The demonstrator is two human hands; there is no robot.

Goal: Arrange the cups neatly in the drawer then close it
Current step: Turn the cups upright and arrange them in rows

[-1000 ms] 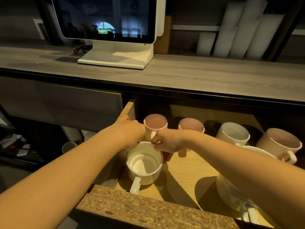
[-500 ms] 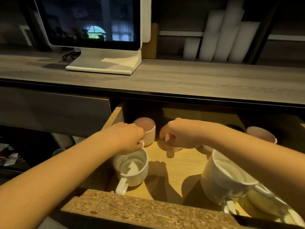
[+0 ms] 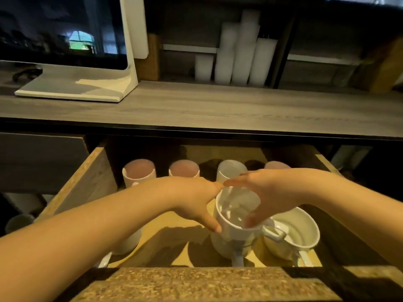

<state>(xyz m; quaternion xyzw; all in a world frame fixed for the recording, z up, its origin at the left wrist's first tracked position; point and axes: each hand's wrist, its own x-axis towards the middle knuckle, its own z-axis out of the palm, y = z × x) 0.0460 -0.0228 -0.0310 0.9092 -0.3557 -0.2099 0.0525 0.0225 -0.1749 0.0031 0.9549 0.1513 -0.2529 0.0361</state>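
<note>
Open drawer (image 3: 96,171) fills the lower half of the frame, its rough chipboard front edge along the bottom. Both bare hands reach in at centre. Left hand (image 3: 192,199) sits at the left side of a white mug (image 3: 235,225); its thumb lies against the mug's outer wall near the rim, the other fingers run toward the far rim, where they are blurred, so the grip there cannot be made out. Right hand (image 3: 268,192) arches over the same mug from the right, fingers spread, thumb tip pressed at the near rim; motion blur here. This mug stands upright with its handle pointing toward the bottom of the frame. Just right of it, touching or nearly so, a second white mug (image 3: 301,229), upright, handle also toward the bottom edge. At lower left, mostly hidden under the left forearm, another white mug (image 3: 128,243) with a bit of handle showing. Back row across the drawer, left to right: a pink-tinted cup (image 3: 139,173), a second pink-tinted cup (image 3: 184,170), a white ribbed cup (image 3: 229,171), and one more cup (image 3: 277,165) partly hidden behind the right hand. Above, a grey wood surface (image 3: 218,107) carries a white monitor (image 3: 65,40) at upper left; stacks of white paper cups (image 3: 237,51) stand at upper centre.
</note>
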